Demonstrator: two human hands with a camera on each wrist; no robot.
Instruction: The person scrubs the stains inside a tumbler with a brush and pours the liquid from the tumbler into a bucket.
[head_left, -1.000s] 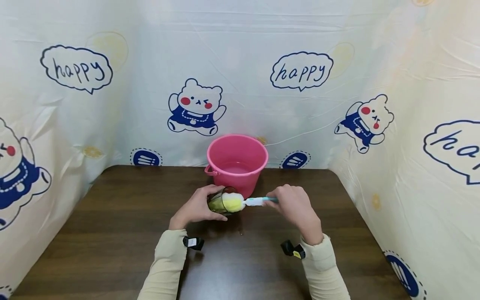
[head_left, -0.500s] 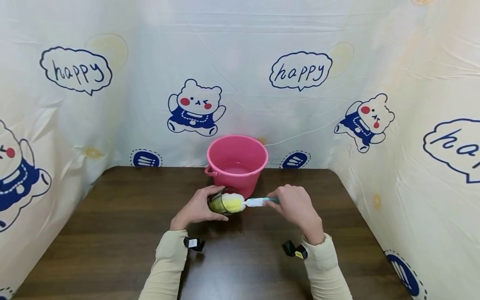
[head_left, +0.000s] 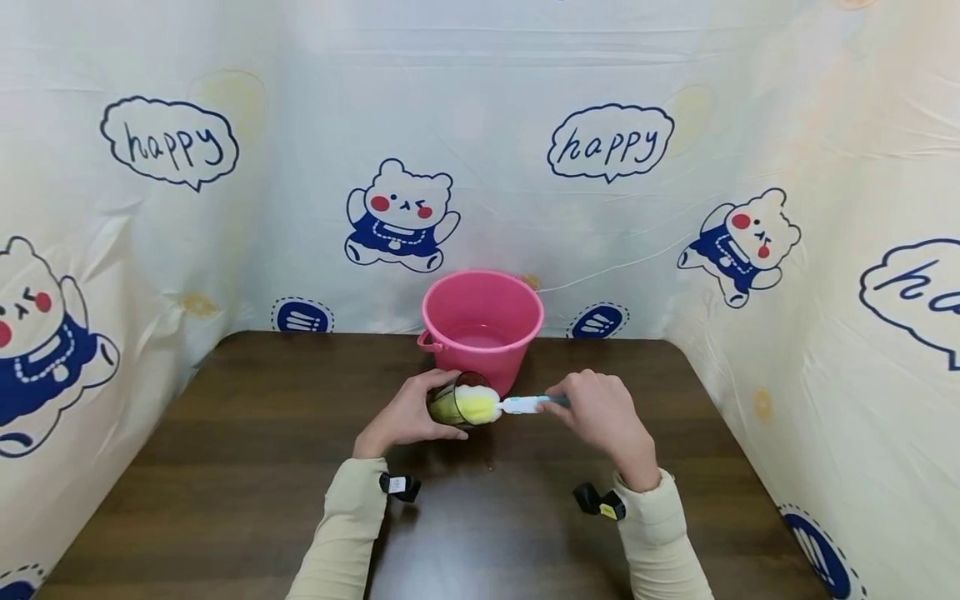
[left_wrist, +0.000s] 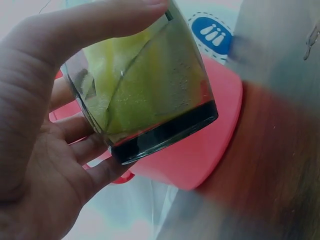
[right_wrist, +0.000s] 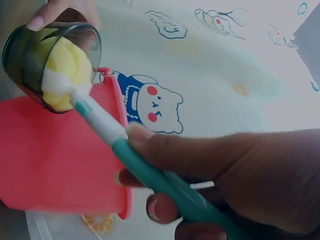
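Observation:
My left hand grips a dark-tinted drinking glass tipped on its side, its mouth facing right. Thumb and fingers wrap the glass from opposite sides, as the left wrist view shows. Inside the mouth sits the yellow and white sponge head of a cup brush. My right hand holds that brush by its green and white handle, thumb on top and fingers curled beneath. Glass and brush are held just in front of the pink bucket.
The bucket, with some liquid at its bottom, stands near the back edge of the dark wooden table. Small wet drops lie on the wood in front of the glass. A printed curtain hangs behind and at both sides.
The whole head view has shifted slightly, so everything appears a little further right. Both hands keep their holds, and the sponge head stays in the mouth of the glass.

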